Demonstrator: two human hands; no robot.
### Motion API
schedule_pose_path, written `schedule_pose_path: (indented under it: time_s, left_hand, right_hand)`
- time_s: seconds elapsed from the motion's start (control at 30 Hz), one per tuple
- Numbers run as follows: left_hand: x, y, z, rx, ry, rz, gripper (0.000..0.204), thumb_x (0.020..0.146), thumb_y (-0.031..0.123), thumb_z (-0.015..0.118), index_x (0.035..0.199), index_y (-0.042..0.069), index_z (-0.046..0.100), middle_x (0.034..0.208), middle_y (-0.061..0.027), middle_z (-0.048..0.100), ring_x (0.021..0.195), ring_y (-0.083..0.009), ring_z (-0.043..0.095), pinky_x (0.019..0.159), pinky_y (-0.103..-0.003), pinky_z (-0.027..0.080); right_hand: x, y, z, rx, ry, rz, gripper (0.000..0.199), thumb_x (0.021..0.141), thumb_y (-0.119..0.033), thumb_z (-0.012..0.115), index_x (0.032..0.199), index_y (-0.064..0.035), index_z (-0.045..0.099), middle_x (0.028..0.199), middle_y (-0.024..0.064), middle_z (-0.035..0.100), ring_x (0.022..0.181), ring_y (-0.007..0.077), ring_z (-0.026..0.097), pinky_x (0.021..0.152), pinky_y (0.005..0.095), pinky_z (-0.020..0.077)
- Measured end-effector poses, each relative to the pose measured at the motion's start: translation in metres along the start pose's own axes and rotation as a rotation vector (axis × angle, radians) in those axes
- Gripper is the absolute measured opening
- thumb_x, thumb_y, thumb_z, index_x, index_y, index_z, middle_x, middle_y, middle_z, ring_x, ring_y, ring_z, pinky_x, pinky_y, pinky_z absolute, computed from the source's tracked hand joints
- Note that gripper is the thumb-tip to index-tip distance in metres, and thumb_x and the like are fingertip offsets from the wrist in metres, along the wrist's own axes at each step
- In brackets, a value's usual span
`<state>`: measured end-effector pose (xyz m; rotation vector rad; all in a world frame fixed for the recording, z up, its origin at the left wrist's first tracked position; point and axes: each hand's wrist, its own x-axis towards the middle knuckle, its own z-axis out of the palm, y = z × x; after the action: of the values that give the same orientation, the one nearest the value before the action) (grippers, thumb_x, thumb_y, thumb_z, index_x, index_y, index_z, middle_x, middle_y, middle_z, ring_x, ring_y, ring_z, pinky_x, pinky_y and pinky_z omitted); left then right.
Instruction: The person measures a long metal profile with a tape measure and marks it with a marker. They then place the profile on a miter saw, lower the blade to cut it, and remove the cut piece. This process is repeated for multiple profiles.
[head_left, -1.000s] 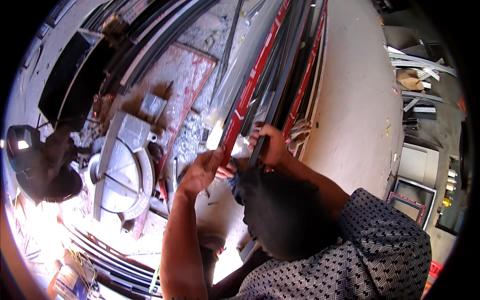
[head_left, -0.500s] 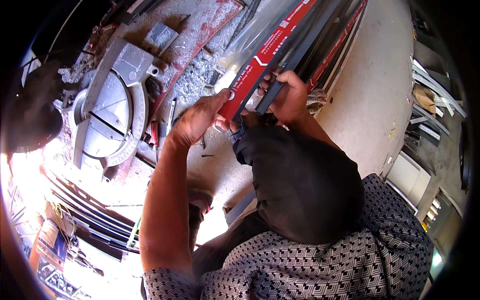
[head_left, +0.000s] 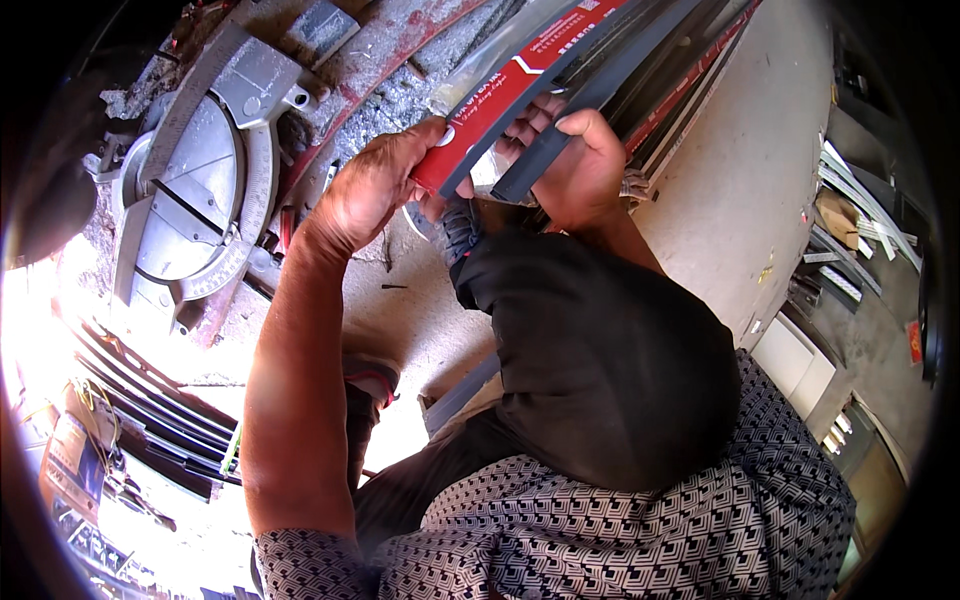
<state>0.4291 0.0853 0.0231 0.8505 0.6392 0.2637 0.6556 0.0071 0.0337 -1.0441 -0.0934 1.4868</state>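
My left hand (head_left: 378, 190) grips the near end of a long profile covered in red printed film (head_left: 483, 118), thumb on top and fingertips curled below. A dark grey edge runs along this profile's right side. Just to the right, my right hand (head_left: 585, 170) is closed around a separate dark grey strip (head_left: 545, 155), its fingers on the left and thumb over the right. The two near ends lie side by side with a gap between them. Both lengths run away toward the upper right, over my bent knee in dark trousers (head_left: 600, 350).
A miter saw with a round metal turntable (head_left: 190, 190) stands at left amid metal shavings (head_left: 370, 130). More red-filmed profiles (head_left: 690, 75) lie at upper right. Dark strips (head_left: 150, 400) are stacked at lower left. Light offcuts (head_left: 870, 200) lie on the floor at far right.
Both hands and the profiles have shifted left and up in the picture, while the whole view has moved slightly. The near ends of the two lengths are a little further apart.
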Motion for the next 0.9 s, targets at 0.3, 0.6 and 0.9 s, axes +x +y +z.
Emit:
schedule_pose_path:
  time_s: [0.3,0.6,0.9]
  left_hand:
    - [0.0,0.002,0.0,0.091,-0.051,0.034,0.052,0.111,0.046,0.04,0.098,0.004,0.066,0.08,-0.0087,0.069,0.06,-0.0145,0.053,0.06,-0.029,0.044]
    - [0.0,0.01,0.001,0.288,-0.066,-0.006,0.056,0.112,0.046,0.038,0.095,0.004,0.07,0.069,-0.0068,0.066,0.061,-0.0132,0.058,0.064,-0.03,0.045]
    - [-0.002,0.022,0.004,0.438,-0.06,-0.102,0.061,0.114,0.048,0.036,0.094,0.003,0.072,0.063,-0.005,0.062,0.067,-0.0141,0.058,0.07,-0.032,0.047]
  right_hand:
    - [-0.001,-0.005,0.012,0.11,-0.168,0.029,0.046,0.088,-0.025,0.05,0.128,-0.0039,0.056,0.123,0.0124,0.062,0.117,0.0272,0.057,0.107,0.0483,0.0441]
    - [0.001,-0.007,0.024,0.027,-0.197,-0.007,0.062,0.088,-0.022,0.046,0.143,0.0033,0.047,0.144,0.0246,0.056,0.138,0.039,0.053,0.119,0.0548,0.0379]
    - [0.0,-0.008,0.019,0.047,-0.253,0.008,0.058,0.087,-0.024,0.05,0.138,0.0036,0.049,0.136,0.0196,0.058,0.135,0.0379,0.053,0.117,0.0516,0.0403]
